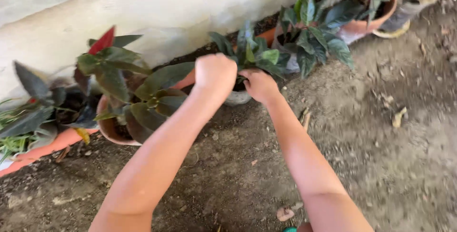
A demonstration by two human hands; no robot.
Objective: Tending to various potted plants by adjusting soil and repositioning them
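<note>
Standing on the bare soil at the foot of a pale concrete wall [157, 8], a small grey pot [237, 98] holds a low plant with dark green, pale-veined leaves [252, 51], and both hands are at it. The left hand [215, 74] is curled into a loose fist over the pot's near rim, though the fingers are turned away and what they pinch cannot be told. The right hand [259, 85] is bent down into the foliage just beside it, fingertips hidden among the leaves, so its grip cannot be made out either. To the left, touching the left forearm, a terracotta pot [108, 128] carries a broad-leaved plant with one red leaf [102, 41]. Farther left a long orange trough [47, 148] lies along the wall. To the right a second dark-leaved plant [316, 34] stands near, and beyond it a round orange pot [376, 20]. The brown dirt ground [381, 156] is scattered with dry leaves [399, 116].
</note>
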